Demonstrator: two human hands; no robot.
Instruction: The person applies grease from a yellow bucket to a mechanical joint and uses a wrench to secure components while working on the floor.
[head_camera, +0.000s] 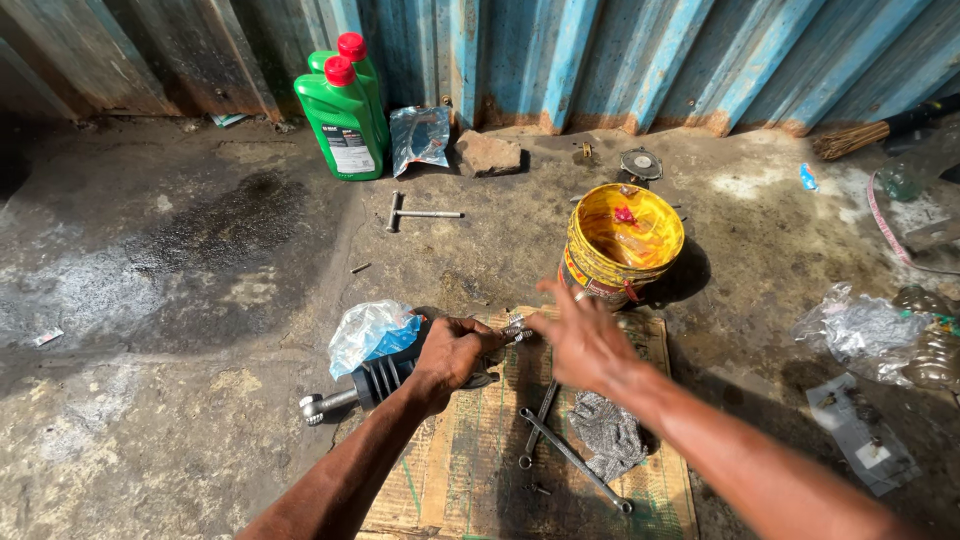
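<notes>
**Two Hands on a Shiny Little Part**

Fingers of the left hand (455, 352) were curled tight around a small shiny metal part (516, 328), pinching it at its near end. The right hand (580, 340) was spread wide and flat beside that part, its fingertips touching or almost touching it. It looked blurry, so I could not tell if it gripped anything.

The little part sat between both hands, just above a flat brown cardboard sheet (455, 470) on the ground.

I thought the part could slip, because only a few fingers pinched it and the ground looked oily. It might roll off the cardboard into the dirt. The yellow round bucket (622, 245) stood close behind the right hand, so a quick swing could bump it.

Under the left wrist lay a black ribbed shock absorber with a grey metal rod (365, 385). A crinkly clear and blue plastic bag (372, 332) rested beside it. Two long thin steel spanners (570, 455) crossed on the cardboard, next to a grey knobbly rag (608, 432). Farther back stood two smooth green plastic bottles with red caps (345, 110), a steel T-shaped wrench (418, 213) and a rough brown brick piece (488, 153), near the rusty blue wavy metal wall (600, 60).
</notes>
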